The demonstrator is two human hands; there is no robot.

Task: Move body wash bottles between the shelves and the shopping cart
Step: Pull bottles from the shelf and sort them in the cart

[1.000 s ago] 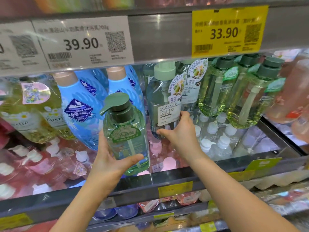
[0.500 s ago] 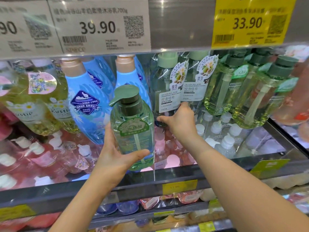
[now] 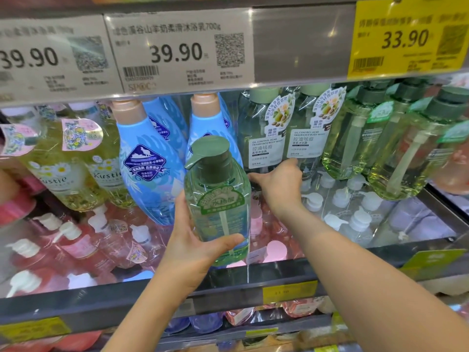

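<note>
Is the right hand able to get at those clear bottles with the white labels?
Probably yes: the right hand already touches the base of a white-labelled bottle, with nothing between them.

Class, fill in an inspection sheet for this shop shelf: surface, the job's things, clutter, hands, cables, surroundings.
Surface: shelf with dark front rail, stocked.
Job's things: green pump bottle held upright in front of the shelf; clear labelled bottles at the back.
Clutter: blue bottles, yellow bottles, pink bottles.
Hands: left hand grips the green pump bottle; right hand touches the foot of a clear labelled bottle.
Cables: nothing seen.
Surroundings: price tags above, 39.90 and 33.90; another shelf below.
</note>
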